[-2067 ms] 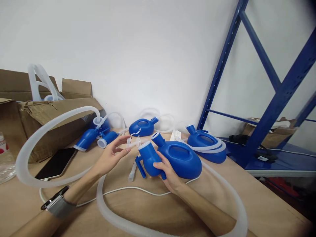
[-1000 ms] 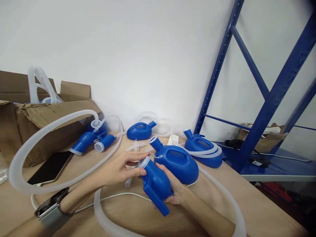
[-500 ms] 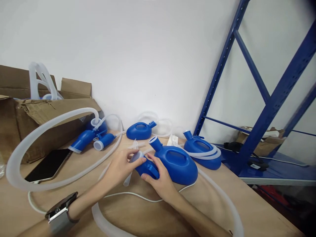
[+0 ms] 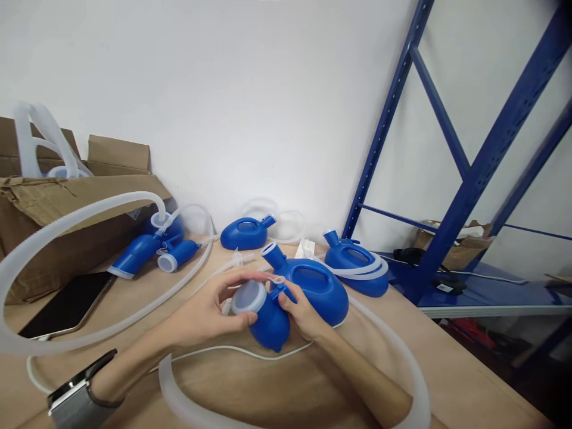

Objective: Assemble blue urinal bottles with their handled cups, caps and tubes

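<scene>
Wooden counter [image 4: 277,387]: left hand [image 4: 203,316] closes its grip round the blue cup [image 4: 268,325] at its capped rim, right hand [image 4: 306,316] pinches the handle (light, rigid, probably slippery).

Both hands grip blue funnel piece [image 4: 268,319] over table [image 4: 277,387]: left hand [image 4: 208,313], right hand [image 4: 304,316]; blue urinal bottle [image 4: 317,292] just behind.
</scene>
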A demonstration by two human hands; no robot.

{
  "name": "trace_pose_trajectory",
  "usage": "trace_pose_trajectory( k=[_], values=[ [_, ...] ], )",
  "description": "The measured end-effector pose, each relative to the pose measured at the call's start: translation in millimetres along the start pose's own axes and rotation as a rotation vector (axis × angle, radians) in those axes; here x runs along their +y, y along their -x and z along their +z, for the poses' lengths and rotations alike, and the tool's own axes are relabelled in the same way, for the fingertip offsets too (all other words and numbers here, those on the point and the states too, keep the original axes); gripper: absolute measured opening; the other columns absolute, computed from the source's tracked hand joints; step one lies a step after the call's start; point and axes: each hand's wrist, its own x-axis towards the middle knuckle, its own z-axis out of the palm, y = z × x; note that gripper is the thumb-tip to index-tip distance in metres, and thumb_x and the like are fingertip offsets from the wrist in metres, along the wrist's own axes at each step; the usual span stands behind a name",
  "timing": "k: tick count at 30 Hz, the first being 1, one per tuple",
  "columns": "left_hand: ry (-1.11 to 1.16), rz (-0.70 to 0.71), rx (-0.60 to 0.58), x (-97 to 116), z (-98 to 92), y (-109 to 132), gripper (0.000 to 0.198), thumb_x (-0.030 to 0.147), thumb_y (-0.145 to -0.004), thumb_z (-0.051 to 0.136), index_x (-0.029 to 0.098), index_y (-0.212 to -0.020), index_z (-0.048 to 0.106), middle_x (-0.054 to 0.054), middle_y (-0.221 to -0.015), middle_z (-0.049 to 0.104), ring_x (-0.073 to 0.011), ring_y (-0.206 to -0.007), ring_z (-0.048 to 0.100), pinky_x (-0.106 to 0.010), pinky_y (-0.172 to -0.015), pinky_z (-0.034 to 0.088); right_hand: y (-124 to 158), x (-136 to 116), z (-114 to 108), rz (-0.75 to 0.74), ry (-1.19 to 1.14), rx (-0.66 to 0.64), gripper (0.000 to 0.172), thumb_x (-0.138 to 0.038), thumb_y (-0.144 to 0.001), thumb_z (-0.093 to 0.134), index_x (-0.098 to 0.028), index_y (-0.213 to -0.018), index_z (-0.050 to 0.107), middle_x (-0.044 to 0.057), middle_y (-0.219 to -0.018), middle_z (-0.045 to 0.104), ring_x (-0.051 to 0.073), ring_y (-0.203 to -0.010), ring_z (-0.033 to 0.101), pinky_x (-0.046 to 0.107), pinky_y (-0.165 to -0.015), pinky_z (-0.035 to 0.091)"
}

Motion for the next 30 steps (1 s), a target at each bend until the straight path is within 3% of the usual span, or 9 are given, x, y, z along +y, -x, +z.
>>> trace_pose_trajectory(
  k=[3,6,10,13,16,20,25,30],
  values=[
    [-0.054,-0.134,0.121,-4.0,0.3,-5.3,0.065,0.031,-0.086,0.071,0.030,-0.147,0.052,-0.009,-0.158,0.047,-0.0330,-0.139,0.051,-0.048,-0.109,0.050,0.2,-8.8,12.2,-0.004,0.044,0.001,0.070,-0.059,-0.085,0.075,-0.032,-0.146,0.054,0.007,-0.139,0.065,0.030,-0.123,0.063,0.044,-0.102,0.052],
    [-0.181,-0.257,0.148,-6.0,4.5,-11.0,0.060,0.039,-0.085,0.069,0.027,-0.142,0.057,-0.010,-0.149,0.058,-0.0355,-0.134,0.057,-0.051,-0.108,0.050,4.5,-9.6,22.1,0.001,0.055,0.003,0.072,-0.058,-0.086,0.074,-0.031,-0.149,0.051,0.007,-0.126,0.071,0.029,-0.119,0.065,0.043,-0.099,0.053],
    [-0.354,-0.149,0.136,-3.6,16.0,-21.0,0.031,0.034,-0.083,0.064,0.023,-0.111,0.072,-0.007,-0.115,0.076,-0.0334,-0.112,0.068,-0.050,-0.103,0.051,8.5,2.2,25.4,-0.016,0.031,0.017,0.083,-0.062,-0.087,0.072,-0.029,-0.156,0.040,0.008,-0.128,0.069,0.029,-0.122,0.063,0.045,-0.104,0.050],
    [-0.346,-0.099,0.182,0.9,22.5,-32.4,0.023,0.029,-0.080,0.062,0.021,-0.100,0.070,-0.004,-0.092,0.075,-0.0266,-0.090,0.071,-0.042,-0.090,0.055,9.5,6.4,24.9,-0.068,0.034,0.069,0.084,-0.062,-0.090,0.068,-0.031,-0.159,0.032,0.009,-0.135,0.065,0.027,-0.120,0.063,0.044,-0.106,0.049],
    [-0.315,-0.072,0.189,4.9,25.1,-42.9,0.021,0.026,-0.077,0.062,0.020,-0.097,0.067,-0.002,-0.088,0.072,-0.0229,-0.086,0.069,-0.037,-0.084,0.054,12.4,6.2,26.0,-0.127,0.077,0.157,0.074,-0.061,-0.093,0.064,-0.032,-0.154,0.034,0.009,-0.137,0.063,0.025,-0.112,0.066,0.042,-0.098,0.054],
    [-0.409,-0.036,0.135,6.8,25.4,-47.2,0.011,0.023,-0.077,0.058,0.020,-0.083,0.066,-0.002,-0.086,0.072,-0.0216,-0.083,0.067,-0.035,-0.080,0.050,16.4,9.5,27.8,-0.172,0.103,0.217,0.060,-0.059,-0.095,0.061,-0.031,-0.143,0.037,0.008,-0.123,0.067,0.024,-0.103,0.068,0.036,-0.084,0.056],
    [-0.494,0.016,0.073,8.1,22.9,-45.8,0.016,0.021,-0.076,0.056,0.019,-0.085,0.070,-0.003,-0.090,0.074,-0.0213,-0.086,0.067,-0.033,-0.082,0.050,15.5,16.7,27.3,-0.252,0.193,0.221,0.038,-0.056,-0.097,0.059,-0.027,-0.118,0.048,0.004,-0.107,0.066,0.020,-0.094,0.065,0.033,-0.083,0.052],
    [-0.554,-0.048,-0.002,13.6,20.8,-51.1,0.020,0.019,-0.077,0.057,0.020,-0.087,0.074,-0.002,-0.095,0.076,-0.0211,-0.088,0.068,-0.033,-0.084,0.050,16.8,18.8,27.8,-0.296,0.219,0.296,0.030,-0.050,-0.098,0.059,-0.027,-0.113,0.047,0.001,-0.100,0.061,0.016,-0.085,0.061,0.029,-0.076,0.050]
  ],
)
